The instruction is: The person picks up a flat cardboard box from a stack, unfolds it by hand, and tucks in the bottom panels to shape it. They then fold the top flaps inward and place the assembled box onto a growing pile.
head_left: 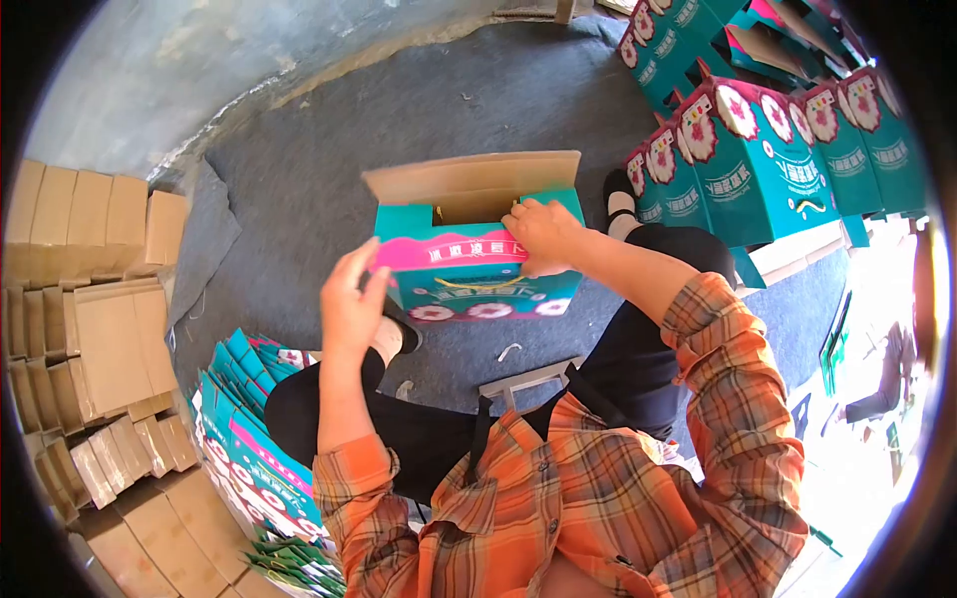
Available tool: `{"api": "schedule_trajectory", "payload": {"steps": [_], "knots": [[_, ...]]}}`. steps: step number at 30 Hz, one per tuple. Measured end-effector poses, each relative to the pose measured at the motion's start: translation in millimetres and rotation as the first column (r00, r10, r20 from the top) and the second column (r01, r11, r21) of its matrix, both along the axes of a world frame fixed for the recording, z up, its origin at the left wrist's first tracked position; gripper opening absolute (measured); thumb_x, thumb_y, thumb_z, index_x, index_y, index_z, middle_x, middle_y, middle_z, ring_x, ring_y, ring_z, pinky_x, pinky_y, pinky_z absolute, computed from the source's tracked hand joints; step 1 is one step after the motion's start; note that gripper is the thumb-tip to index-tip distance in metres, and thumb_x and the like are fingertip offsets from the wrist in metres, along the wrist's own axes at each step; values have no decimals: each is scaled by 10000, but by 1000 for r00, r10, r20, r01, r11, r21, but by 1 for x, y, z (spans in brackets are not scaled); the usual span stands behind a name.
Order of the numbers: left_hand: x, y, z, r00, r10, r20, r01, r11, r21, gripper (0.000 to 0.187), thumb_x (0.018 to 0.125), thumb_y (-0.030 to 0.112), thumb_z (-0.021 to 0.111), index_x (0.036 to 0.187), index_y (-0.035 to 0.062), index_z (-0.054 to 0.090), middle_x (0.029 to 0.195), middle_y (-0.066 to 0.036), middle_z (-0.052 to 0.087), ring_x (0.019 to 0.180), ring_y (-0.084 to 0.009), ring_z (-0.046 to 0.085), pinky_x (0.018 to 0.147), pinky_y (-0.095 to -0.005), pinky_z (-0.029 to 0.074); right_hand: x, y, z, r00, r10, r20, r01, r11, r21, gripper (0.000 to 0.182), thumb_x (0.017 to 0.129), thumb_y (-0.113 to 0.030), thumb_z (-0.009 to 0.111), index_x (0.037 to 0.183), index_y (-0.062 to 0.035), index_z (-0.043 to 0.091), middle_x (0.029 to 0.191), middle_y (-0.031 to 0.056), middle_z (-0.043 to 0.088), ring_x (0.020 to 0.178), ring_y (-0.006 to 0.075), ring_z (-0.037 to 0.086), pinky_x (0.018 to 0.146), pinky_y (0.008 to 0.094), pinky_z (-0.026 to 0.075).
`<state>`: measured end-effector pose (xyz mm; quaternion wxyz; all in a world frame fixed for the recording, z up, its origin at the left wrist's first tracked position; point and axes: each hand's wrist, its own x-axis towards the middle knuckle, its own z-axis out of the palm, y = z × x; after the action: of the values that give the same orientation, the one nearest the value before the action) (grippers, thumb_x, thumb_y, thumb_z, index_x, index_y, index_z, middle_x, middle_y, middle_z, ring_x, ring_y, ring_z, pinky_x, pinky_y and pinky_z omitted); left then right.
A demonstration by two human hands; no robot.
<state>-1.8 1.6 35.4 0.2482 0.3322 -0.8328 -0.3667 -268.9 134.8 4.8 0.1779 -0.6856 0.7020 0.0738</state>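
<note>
The teal carton [498,302] is in front of the person, between the two feet and over the dark floor covering [289,214], with its brown-lined rear flap [474,177] raised and a gap showing between the teal end flaps [403,219], which lie inward. The right hand [544,237] has its grip closed on the right part of the pink flap [439,251], fingers over the top and thumb toward the front. The left hand [349,299] is at the flap's other end, thumb and fingers somewhat apart; whether its grip pinches the card or only rests against it, I cannot tell. Working this flap well seems to call for even pressure from both ends, so the crease bends straight and the scalloped edge does not buckle. Both end flaps are best kept flat beneath, and the yellow cord handle [483,285] clear of the fold. Fingers should press near the crease rather than at the opening, where thin card could give way.
</note>
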Motion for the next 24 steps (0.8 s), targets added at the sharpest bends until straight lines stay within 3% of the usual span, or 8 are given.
{"api": "schedule_trajectory", "payload": {"steps": [3,8,12,14,16,19,23,24], "knots": [[8,-10,8,980,162,-112,-143,976,163,291,885,45,609,1174,9,613,1082,-124,661,961,-171,633,853,-298,497,-6,-2,8,980,-168,106,165,985,44,561,635,-355,734,1078,-37,600,1093,139,588,1100,300,540,855,433,480],[25,-24,29,866,402,-298,-313,900,302,350,951,146,554,1261,-14,538,1163,-139,615,1019,-198,611,890,-308,476,-24,4,42,886,-362,288,389,920,-39,674,619,-465,738,1121,-39,598,1131,176,594,1126,350,538,891,446,462],[24,-25,43,792,500,-351,-393,857,334,341,956,147,537,1261,-4,540,1144,-139,622,1002,-196,615,879,-309,476,-45,15,95,707,-433,559,584,804,-116,632,618,-463,778,1053,-25,643,1016,178,657,968,310,636,849,386,489],[20,-22,43,782,514,-352,-401,848,348,327,953,127,532,1253,-4,546,1130,-140,628,990,-196,620,867,-308,481,-58,28,114,351,-274,895,709,702,-63,595,660,-386,788,1079,4,625,1005,146,660,934,240,641,816,337,492],[18,-22,37,832,461,-308,-359,872,333,326,954,131,527,1251,-1,549,1132,-135,627,990,-189,617,864,-307,482,-60,52,165,167,-184,969,779,627,-15,586,686,-322,791,1114,31,601,1011,129,655,923,202,626,803,309,490],[14,-23,33,860,426,-282,-330,884,330,337,959,167,533,1254,4,551,1144,-124,624,995,-183,613,869,-309,484,-71,94,208,143,-137,980,888,455,-66,602,721,-412,716,1150,-4,604,1084,110,639,1020,213,591,875,412,478],[4,-16,35,870,412,-272,-321,891,321,330,958,166,533,1245,5,561,1128,-120,632,985,-178,615,859,-306,487,-118,160,224,78,-15,997,967,245,-72,424,772,-400,653,1096,-126,664,1060,-16,654,988,117,575,818,335,438],[1,-14,36,868,415,-272,-324,890,322,309,956,147,528,1227,7,576,1100,-116,643,959,-173,622,841,-303,491,-126,174,226,160,4,987,976,151,-159,441,793,-432,654,1106,-120,654,1024,-4,662,942,117,602,801,333,467]]}}
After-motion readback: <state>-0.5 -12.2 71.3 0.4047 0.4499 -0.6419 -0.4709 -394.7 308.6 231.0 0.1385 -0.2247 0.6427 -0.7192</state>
